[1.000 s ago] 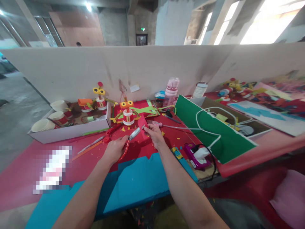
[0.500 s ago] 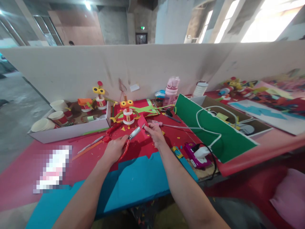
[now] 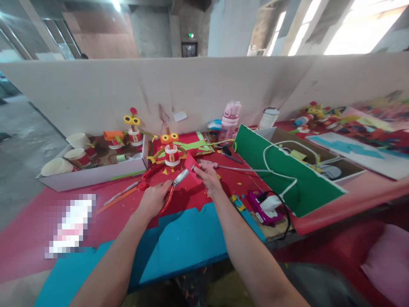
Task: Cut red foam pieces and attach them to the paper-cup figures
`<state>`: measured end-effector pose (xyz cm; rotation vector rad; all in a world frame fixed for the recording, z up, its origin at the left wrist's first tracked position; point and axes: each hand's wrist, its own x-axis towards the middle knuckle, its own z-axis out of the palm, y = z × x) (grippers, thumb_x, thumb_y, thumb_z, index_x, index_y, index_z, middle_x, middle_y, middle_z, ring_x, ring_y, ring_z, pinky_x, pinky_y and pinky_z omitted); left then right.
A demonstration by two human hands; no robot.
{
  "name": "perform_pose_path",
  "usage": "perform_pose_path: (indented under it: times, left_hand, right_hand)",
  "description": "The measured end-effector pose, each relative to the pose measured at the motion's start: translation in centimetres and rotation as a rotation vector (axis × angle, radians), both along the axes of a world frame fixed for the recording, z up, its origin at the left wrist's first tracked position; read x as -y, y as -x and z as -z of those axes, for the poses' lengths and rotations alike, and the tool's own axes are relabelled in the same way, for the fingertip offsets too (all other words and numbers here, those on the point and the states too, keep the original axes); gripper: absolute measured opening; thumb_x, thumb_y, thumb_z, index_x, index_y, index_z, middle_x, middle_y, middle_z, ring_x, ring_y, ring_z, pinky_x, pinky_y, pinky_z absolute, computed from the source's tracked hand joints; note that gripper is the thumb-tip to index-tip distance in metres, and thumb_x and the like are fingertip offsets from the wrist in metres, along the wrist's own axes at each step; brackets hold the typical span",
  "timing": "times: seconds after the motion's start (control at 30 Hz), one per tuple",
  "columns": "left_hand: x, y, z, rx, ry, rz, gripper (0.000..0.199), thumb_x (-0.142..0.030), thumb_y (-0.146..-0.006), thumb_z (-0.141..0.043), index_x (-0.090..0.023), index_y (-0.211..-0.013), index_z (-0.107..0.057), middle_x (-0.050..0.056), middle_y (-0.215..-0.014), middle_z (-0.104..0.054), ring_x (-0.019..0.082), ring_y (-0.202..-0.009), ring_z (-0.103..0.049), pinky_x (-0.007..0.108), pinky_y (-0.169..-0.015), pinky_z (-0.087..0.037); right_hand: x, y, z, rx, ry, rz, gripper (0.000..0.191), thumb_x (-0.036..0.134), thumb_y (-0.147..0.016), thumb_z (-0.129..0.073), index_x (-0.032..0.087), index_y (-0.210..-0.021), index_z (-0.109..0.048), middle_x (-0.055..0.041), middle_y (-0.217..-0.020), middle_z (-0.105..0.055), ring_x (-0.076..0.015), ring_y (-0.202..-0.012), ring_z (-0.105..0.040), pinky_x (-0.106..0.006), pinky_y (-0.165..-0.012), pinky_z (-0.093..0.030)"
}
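My left hand (image 3: 154, 199) is closed around the red handles of a pair of scissors (image 3: 180, 177), whose metal blades point up and to the right. In my right hand (image 3: 208, 178) a small piece of red paper (image 3: 190, 163) is pinched between thumb and fingers. The blade tips are at the paper's lower edge; whether they are cutting into it I cannot tell. Just beyond both hands stands a paper-cup figure (image 3: 172, 155) with yellow eyes and coiled arms. Blue sheets (image 3: 188, 238) lie below my forearms.
A white box (image 3: 96, 175) with cups and figures stands at left. On the right are a green-sided box (image 3: 275, 175), a white cable and a purple power strip (image 3: 263, 209). A pink bottle (image 3: 230, 121) stands by the partition (image 3: 191, 89). Yellow scraps litter the red tabletop.
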<state>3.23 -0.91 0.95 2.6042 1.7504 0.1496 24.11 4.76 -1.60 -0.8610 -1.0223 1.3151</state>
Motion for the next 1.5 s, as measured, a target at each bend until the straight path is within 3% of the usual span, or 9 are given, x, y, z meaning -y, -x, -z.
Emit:
perform_pose_path:
  times: [0.5, 0.8, 1.07, 1.5]
  left_hand:
    - [0.1, -0.1, -0.3, -0.058, -0.021, -0.041, 0.042, -0.019, -0.086, -0.041, -0.023, -0.129, -0.044, 0.011, -0.112, -0.062, 0.022, -0.091, -0.064, 0.028, -0.070, -0.046]
    - [-0.1, 0.0, -0.2, -0.061, -0.044, -0.016, 0.042, -0.019, -0.086, -0.040, -0.022, -0.127, -0.045, 0.010, -0.112, -0.063, 0.024, -0.089, -0.064, 0.028, -0.066, -0.045]
    - [0.1, -0.2, -0.4, -0.004, 0.022, -0.007, 0.044, -0.017, -0.084, -0.043, -0.024, -0.127, -0.044, 0.009, -0.113, -0.063, 0.021, -0.096, -0.063, 0.026, -0.074, -0.045]
    - [-0.1, 0.0, -0.2, 0.005, 0.010, 0.012, 0.036, -0.019, -0.086, -0.042, -0.023, -0.121, -0.049, 0.009, -0.108, -0.065, 0.022, -0.093, -0.064, 0.027, -0.072, -0.044]
  right_hand:
    - [0.1, -0.7, -0.3, 0.081, -0.019, -0.019, 0.027, 0.041, -0.061, -0.074, 0.018, -0.074, -0.066, 0.0055, -0.052, -0.053, -0.0071, -0.047, -0.041, -0.021, -0.046, -0.031]
    - [0.3, -1.0, -0.6, 0.127, -0.027, -0.033, 0.026, 0.039, -0.060, -0.074, 0.019, -0.074, -0.067, 0.0028, -0.059, -0.059, -0.0092, -0.052, -0.046, -0.022, -0.049, -0.036]
    - [0.4, -1.1, -0.9, 0.151, -0.059, -0.047, 0.026, 0.040, -0.062, -0.073, 0.018, -0.072, -0.066, 0.0034, -0.059, -0.056, -0.0082, -0.052, -0.043, -0.023, -0.052, -0.034]
    - [0.4, -1.3, -1.1, 0.177, -0.089, -0.050, 0.023, 0.038, -0.063, -0.071, 0.018, -0.071, -0.066, 0.0037, -0.057, -0.055, -0.0089, -0.052, -0.043, -0.024, -0.053, -0.035]
